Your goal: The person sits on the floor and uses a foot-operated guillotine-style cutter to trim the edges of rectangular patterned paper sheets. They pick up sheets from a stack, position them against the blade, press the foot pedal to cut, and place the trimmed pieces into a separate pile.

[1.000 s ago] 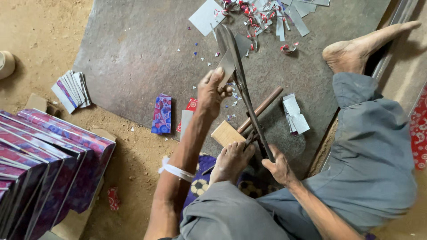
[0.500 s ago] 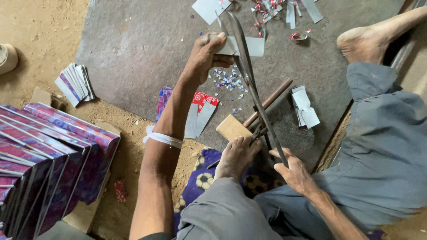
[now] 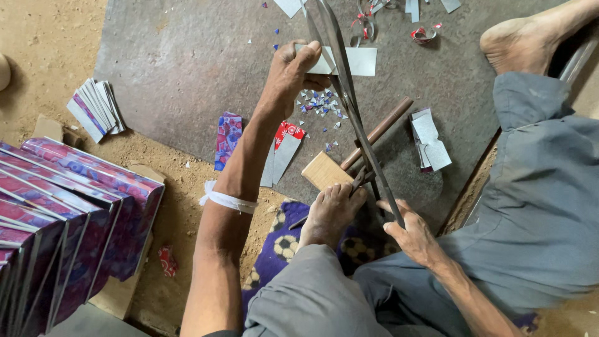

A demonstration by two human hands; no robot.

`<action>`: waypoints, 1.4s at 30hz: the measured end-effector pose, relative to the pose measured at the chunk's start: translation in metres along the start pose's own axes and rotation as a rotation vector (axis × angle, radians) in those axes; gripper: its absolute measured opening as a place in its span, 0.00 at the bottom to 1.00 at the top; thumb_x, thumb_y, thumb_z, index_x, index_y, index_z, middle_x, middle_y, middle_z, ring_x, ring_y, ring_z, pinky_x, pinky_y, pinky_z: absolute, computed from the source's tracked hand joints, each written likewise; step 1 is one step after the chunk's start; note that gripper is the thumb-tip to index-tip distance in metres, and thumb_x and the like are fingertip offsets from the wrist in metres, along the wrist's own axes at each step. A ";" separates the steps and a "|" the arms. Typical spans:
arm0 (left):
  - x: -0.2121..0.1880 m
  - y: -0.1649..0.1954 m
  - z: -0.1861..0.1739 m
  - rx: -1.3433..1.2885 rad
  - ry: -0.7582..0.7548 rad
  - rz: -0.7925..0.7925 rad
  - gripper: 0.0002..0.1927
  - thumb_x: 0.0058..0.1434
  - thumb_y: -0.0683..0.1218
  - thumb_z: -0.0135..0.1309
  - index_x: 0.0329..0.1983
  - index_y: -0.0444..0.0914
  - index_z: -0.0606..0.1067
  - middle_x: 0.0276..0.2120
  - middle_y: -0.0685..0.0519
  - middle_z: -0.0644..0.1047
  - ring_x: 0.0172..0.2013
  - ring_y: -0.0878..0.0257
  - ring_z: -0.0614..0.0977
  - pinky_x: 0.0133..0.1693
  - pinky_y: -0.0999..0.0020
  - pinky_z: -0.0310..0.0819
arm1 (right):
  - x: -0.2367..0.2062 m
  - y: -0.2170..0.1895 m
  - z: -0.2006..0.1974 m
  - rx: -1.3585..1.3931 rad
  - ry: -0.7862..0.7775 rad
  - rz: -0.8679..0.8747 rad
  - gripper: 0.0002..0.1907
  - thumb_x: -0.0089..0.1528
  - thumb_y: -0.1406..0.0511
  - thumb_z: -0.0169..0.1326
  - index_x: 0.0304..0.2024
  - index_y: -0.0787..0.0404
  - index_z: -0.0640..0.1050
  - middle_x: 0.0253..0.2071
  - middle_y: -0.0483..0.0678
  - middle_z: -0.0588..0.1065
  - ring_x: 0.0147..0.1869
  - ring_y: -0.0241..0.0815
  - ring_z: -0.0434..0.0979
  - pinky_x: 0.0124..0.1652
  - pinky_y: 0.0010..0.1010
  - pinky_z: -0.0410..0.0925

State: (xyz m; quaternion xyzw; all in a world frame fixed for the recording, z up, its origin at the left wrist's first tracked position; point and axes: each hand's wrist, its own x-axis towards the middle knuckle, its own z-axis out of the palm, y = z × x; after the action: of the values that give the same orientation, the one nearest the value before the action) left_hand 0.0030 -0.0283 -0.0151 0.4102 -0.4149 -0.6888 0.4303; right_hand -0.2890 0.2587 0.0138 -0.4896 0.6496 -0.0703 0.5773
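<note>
**Thin sheet metal strip at the shear blades**

Silvery strip [image 3: 349, 61] sits between the long shears [image 3: 349, 106], above the dark floor plate [image 3: 175, 62]. Left hand [image 3: 288, 75] pinches its near end, fingers curled tight. Right hand [image 3: 412, 234] is wrapped closed on the lower handle. A foot [image 3: 331, 212] pins the pivot. Strip looks light, springy, sharp-edged, so I'd grip it on the flat faces, clear of the blades.

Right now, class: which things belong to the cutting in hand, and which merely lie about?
In use: left hand, metal sheet, long shears, right hand.
Lying about: wooden block, stack of strips, patterned sheets, curled offcuts.
</note>
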 end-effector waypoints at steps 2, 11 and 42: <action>0.001 -0.002 0.000 0.023 0.026 -0.040 0.24 0.67 0.58 0.52 0.47 0.31 0.73 0.33 0.43 0.83 0.30 0.58 0.86 0.35 0.62 0.85 | 0.001 0.005 0.001 -0.052 -0.005 0.003 0.32 0.57 0.62 0.50 0.64 0.65 0.70 0.67 0.57 0.70 0.73 0.53 0.66 0.68 0.41 0.59; 0.012 -0.011 -0.011 0.061 0.043 -0.059 0.28 0.65 0.59 0.54 0.54 0.31 0.72 0.44 0.46 0.80 0.45 0.58 0.84 0.47 0.57 0.85 | 0.022 0.025 0.006 0.097 0.020 -0.223 0.38 0.54 0.61 0.51 0.67 0.68 0.67 0.68 0.60 0.67 0.73 0.56 0.63 0.68 0.43 0.55; 0.005 -0.031 0.013 -0.376 0.501 0.245 0.19 0.71 0.60 0.52 0.46 0.40 0.74 0.43 0.57 0.76 0.45 0.66 0.80 0.49 0.60 0.81 | 0.025 0.027 0.000 -0.143 0.073 -0.414 0.33 0.58 0.63 0.52 0.66 0.64 0.66 0.65 0.60 0.67 0.71 0.58 0.63 0.66 0.45 0.56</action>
State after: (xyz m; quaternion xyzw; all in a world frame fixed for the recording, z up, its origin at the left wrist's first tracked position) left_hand -0.0188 -0.0214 -0.0410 0.4272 -0.2082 -0.5742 0.6666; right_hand -0.3004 0.2548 -0.0215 -0.6495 0.5588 -0.1588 0.4906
